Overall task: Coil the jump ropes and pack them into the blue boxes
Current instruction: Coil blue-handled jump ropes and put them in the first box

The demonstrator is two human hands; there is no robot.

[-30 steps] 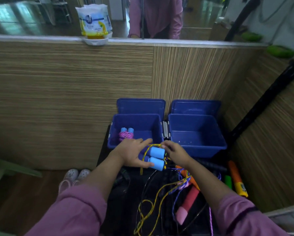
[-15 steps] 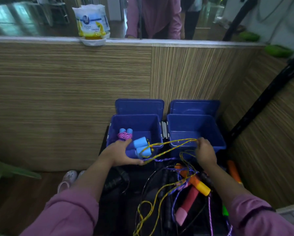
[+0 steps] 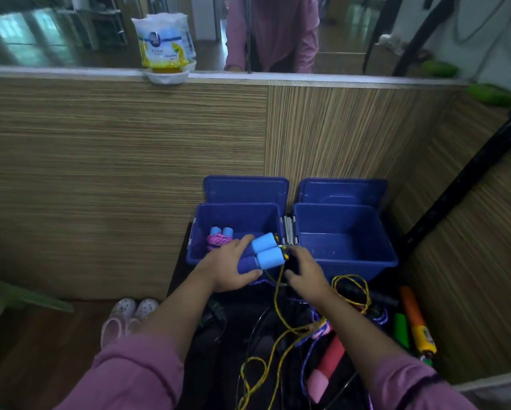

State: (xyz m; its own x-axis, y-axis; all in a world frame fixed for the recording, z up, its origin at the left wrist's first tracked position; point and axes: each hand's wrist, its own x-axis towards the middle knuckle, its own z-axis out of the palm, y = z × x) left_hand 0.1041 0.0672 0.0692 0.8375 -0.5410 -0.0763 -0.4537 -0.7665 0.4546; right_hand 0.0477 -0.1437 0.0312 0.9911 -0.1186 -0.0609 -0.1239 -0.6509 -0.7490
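Note:
My left hand (image 3: 229, 267) grips the two light-blue handles (image 3: 266, 254) of a yellow jump rope (image 3: 278, 294) at the front edge of the left blue box (image 3: 201, 223). My right hand (image 3: 303, 272) pinches that rope just beside the handles. The rope runs down in loose loops over the dark surface. A coiled pink rope with blue handles (image 3: 218, 239) lies inside the left box. The right blue box (image 3: 378, 232) holds no rope.
Both box lids (image 3: 246, 187) lean open against the wood-panel wall. More ropes lie on the dark surface: a pink handle (image 3: 326, 366), an orange handle (image 3: 417, 321), a green one (image 3: 400, 328). Slippers (image 3: 126, 313) stand on the floor at left. A bag (image 3: 164, 39) sits on the ledge.
My right hand, which had pulled the rope out to the right, has come back to the handles. The left hand with the handles shifted slightly right and up.

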